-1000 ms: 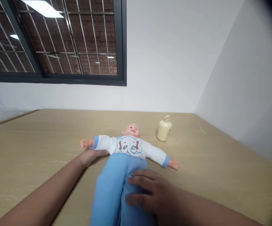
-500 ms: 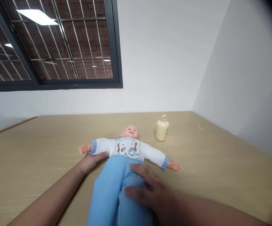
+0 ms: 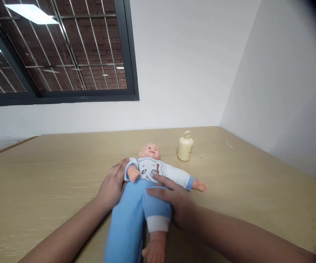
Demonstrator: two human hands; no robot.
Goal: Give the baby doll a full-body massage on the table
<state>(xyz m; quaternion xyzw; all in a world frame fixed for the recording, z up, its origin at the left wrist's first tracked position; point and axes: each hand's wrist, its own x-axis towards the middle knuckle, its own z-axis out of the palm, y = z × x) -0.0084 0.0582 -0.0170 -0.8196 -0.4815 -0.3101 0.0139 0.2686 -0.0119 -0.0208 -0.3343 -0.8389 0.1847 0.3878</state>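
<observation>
The doll (image 3: 136, 193) lies on the table (image 3: 64, 171). Our left hand (image 3: 112, 186) touches its folded arm (image 3: 133, 173) (we can't tell if it grips), and our right hand (image 3: 181, 201) holds its bent leg (image 3: 158, 210). A bottle (image 3: 185, 149) stands past its other arm (image 3: 176, 174).

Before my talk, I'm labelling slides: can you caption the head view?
Left hand against a doll, right hand on its bent leg, a cream pump bottle standing beyond.
</observation>
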